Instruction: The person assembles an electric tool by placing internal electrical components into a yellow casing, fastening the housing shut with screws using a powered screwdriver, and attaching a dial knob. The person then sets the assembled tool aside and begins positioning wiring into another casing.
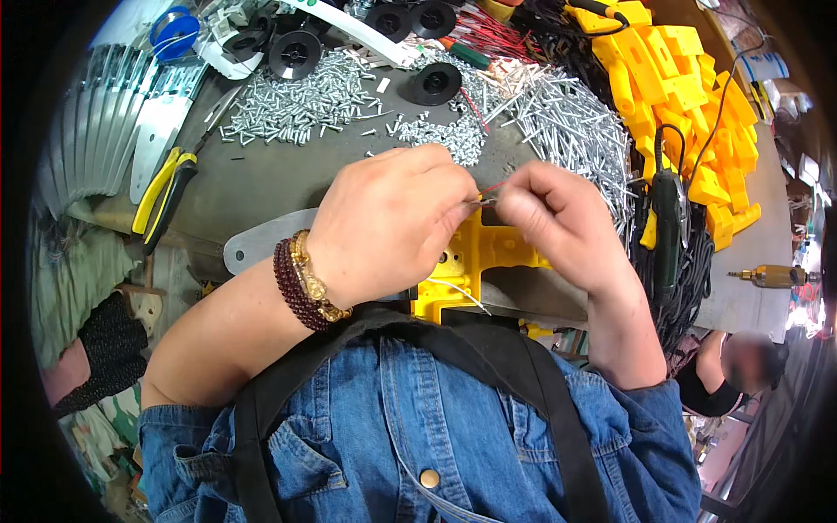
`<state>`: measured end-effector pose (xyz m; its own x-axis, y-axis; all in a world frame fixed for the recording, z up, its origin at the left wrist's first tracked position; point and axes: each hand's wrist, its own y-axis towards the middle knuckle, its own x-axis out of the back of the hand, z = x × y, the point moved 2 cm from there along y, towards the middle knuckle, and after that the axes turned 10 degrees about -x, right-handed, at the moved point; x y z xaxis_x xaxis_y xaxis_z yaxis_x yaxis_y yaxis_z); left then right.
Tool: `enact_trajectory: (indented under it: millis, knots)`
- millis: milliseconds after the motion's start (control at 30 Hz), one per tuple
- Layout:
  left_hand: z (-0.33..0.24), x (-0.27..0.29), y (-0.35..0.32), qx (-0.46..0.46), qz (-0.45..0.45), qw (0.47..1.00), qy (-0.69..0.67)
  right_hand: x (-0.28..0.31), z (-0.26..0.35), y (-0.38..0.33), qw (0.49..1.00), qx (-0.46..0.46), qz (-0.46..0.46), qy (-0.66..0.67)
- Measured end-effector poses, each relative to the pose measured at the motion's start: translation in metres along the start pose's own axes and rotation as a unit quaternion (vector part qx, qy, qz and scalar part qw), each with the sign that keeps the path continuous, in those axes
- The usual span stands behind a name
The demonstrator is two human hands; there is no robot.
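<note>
Over a yellow plastic housing (469, 261), my two hands meet fingertip to fingertip. My left hand (384, 218), with beaded bracelets at its wrist, is closed in a pinch on a thin wire. Opposite it, my right hand (562, 222) is closed too, thumb against curled fingers, at the same wire. A short stretch of red wire (493, 187) shows between them, with a small dark, silvery bit by the fingertips that is too small to make out. From the housing a white wire (462, 290) sticks out. A flat metal plate (266, 246) lies partly under my left forearm.
Piles of short screws (301, 100) and long screws (571, 122) cover the far bench, with black spools (436, 84) among them. Yellow-handled pliers (166, 200) lie left, beside stacked metal blades (96, 131). Right are a dark green power tool (667, 227), yellow parts (671, 87) and another person (711, 375).
</note>
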<state>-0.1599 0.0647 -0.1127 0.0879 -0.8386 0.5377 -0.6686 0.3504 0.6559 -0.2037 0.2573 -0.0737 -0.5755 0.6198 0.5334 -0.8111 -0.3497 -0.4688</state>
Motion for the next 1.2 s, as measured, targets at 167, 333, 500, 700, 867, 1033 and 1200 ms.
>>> enact_trajectory:
  millis: [167,333,500,700,867,1033,1200]
  knots:
    - [0.000,0.008,-0.003,0.023,0.024,0.999,0.009,-0.014,0.009,0.006,0.924,0.292,-0.176,-0.171]
    - [-0.020,0.050,-0.017,0.030,0.097,0.991,0.084,-0.006,-0.002,0.002,0.931,0.247,-0.194,-0.185]
    - [-0.020,0.051,-0.043,0.077,0.204,0.966,0.141,0.005,-0.016,-0.011,0.940,0.245,-0.207,-0.115]
    - [-0.012,0.065,-0.025,0.087,0.218,0.963,0.132,0.000,-0.004,-0.015,0.901,0.272,-0.283,-0.186]
    - [-0.008,0.060,-0.022,0.045,0.183,0.971,0.147,0.007,-0.010,0.013,0.840,0.339,-0.329,-0.266]
    - [-0.014,0.028,0.010,-0.015,0.109,0.982,0.152,0.005,-0.020,0.015,0.834,0.349,-0.313,-0.291]
    - [0.010,0.024,0.008,0.095,0.011,0.985,0.143,0.004,-0.023,0.002,0.829,0.356,-0.337,-0.270]
